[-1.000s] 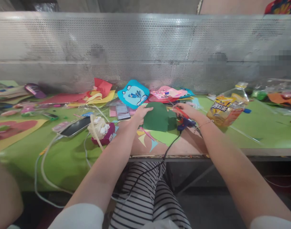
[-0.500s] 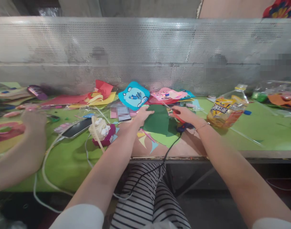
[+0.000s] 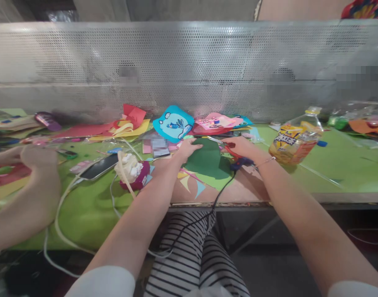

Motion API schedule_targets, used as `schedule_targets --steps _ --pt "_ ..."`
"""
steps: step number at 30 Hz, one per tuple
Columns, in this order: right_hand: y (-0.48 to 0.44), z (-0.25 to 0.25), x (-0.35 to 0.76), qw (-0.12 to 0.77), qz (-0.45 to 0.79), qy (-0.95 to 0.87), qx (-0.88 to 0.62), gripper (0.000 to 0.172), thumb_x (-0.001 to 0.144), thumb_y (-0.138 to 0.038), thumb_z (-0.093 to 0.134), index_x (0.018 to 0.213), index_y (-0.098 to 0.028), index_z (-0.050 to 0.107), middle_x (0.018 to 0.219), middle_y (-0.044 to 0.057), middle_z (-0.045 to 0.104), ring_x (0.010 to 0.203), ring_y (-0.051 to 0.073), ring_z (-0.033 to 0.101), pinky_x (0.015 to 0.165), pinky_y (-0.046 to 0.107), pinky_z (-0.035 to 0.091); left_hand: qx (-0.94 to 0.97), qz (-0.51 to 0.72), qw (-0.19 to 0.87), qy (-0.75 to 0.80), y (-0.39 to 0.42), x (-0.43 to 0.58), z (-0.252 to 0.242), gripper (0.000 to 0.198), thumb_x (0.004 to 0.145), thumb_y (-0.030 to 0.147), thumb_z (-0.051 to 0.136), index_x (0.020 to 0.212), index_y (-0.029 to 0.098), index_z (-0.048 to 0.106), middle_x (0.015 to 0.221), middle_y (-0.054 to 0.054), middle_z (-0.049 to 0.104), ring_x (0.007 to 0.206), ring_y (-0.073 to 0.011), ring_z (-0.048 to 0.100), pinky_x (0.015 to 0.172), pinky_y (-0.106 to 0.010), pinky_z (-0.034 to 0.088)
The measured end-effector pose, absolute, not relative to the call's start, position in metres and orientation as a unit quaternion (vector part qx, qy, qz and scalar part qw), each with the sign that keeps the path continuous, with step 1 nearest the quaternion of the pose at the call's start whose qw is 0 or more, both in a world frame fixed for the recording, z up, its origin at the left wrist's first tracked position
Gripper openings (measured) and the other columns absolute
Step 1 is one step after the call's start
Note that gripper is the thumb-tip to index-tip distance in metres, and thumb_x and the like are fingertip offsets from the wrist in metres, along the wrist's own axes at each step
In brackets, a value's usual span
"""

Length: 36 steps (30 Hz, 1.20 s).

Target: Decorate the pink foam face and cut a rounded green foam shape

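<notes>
A: Left hand (image 3: 187, 149)?
B: Clenched on the far left edge of the dark green sheet (image 3: 207, 159), thumb on top.
A: Position of the sheet?
B: Lying on the tabletop (image 3: 83, 198), held between both hands, overlapping a light green sheet (image 3: 214, 180) just nearer than it.
A: Right hand (image 3: 243, 146)?
B: At the sheet's right edge, grasping red-handled scissors (image 3: 230, 151). Blades pointed across the sheet's far right corner. Cannot tell whether blades parted or closed.
A: Close by?
B: Dark blue tool (image 3: 241, 163) touching the sheet's right side, below the right hand; black cord (image 3: 204, 210) running from it, nearer than the sheet and off the tabletop.
A: Farther out?
B: Blue cartoon cutout (image 3: 174, 123) beyond the sheet, slightly left. Phone (image 3: 99, 166) well left of the sheet. Yellow-labelled bottle (image 3: 296, 140) well right of the sheet, tilted. Another person's hand (image 3: 37, 159) far left of the sheet, blurred.
</notes>
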State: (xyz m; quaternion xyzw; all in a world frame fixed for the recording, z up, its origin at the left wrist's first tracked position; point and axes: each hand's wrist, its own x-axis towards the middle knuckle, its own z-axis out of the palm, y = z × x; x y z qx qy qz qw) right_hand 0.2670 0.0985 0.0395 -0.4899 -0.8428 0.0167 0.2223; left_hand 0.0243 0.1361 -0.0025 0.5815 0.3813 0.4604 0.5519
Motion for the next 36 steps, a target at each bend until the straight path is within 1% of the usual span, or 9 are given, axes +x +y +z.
schedule_targets --steps 8,14,20,25,31,36 --pt "0.1008 0.0390 0.2694 0.216 0.008 -0.843 -0.493 0.040 0.075 -0.042 0.065 0.110 -0.023 0.067 0.085 0.005 0.070 0.072 0.019 0.060 0.065 0.027 0.044 0.596 0.449 0.550 0.374 0.1396 0.0237 -0.0044 0.037 0.054 0.031 0.078 0.087 0.016 0.068 0.075 -0.004 0.070 0.067 -0.0207 0.067 0.063 -0.033 0.054" --pt "0.0990 0.0404 0.2717 0.208 -0.017 -0.839 -0.503 0.038 0.077 -0.034 0.062 0.113 -0.023 0.067 0.085 0.006 0.071 0.070 0.020 0.061 0.066 0.028 0.045 0.600 0.450 0.546 0.373 0.1367 0.0241 -0.0033 0.034 0.056 0.030 0.077 0.087 0.016 0.068 0.078 -0.004 0.070 0.068 -0.0201 0.067 0.065 -0.033 0.054" --pt "0.0945 0.0436 0.2714 0.199 -0.012 -0.838 -0.509 0.041 0.077 -0.037 0.060 0.116 -0.025 0.065 0.083 0.004 0.071 0.067 0.018 0.060 0.063 0.027 0.044 0.607 0.451 0.543 0.366 0.1342 0.0239 -0.0023 0.032 0.058 0.031 0.076 0.085 0.016 0.068 0.079 -0.005 0.071 0.069 -0.0211 0.067 0.066 -0.034 0.054" --pt "0.0915 0.0459 0.2703 0.200 -0.002 -0.841 -0.502 0.041 0.076 -0.041 0.062 0.114 -0.025 0.067 0.082 0.004 0.070 0.067 0.019 0.059 0.062 0.027 0.044 0.615 0.451 0.532 0.367 0.1352 0.0237 -0.0021 0.030 0.058 0.030 0.075 0.083 0.016 0.068 0.079 -0.005 0.071 0.070 -0.0217 0.067 0.065 -0.033 0.054" --pt "0.0924 0.0455 0.2712 0.200 0.008 -0.846 -0.494 0.035 0.077 -0.032 0.060 0.111 -0.026 0.067 0.082 0.003 0.070 0.069 0.019 0.060 0.063 0.027 0.043 0.603 0.447 0.545 0.374 0.1353 0.0234 -0.0023 0.031 0.056 0.031 0.076 0.083 0.016 0.068 0.076 -0.004 0.071 0.067 -0.0212 0.067 0.064 -0.034 0.054" --pt "0.0923 0.0456 0.2707 0.202 0.012 -0.847 -0.492 0.034 0.077 -0.036 0.060 0.108 -0.025 0.069 0.079 0.003 0.070 0.067 0.018 0.059 0.062 0.027 0.043 0.606 0.441 0.547 0.373 0.1362 0.0231 -0.0033 0.032 0.057 0.031 0.076 0.084 0.017 0.068 0.074 -0.004 0.070 0.067 -0.0217 0.067 0.064 -0.034 0.055"
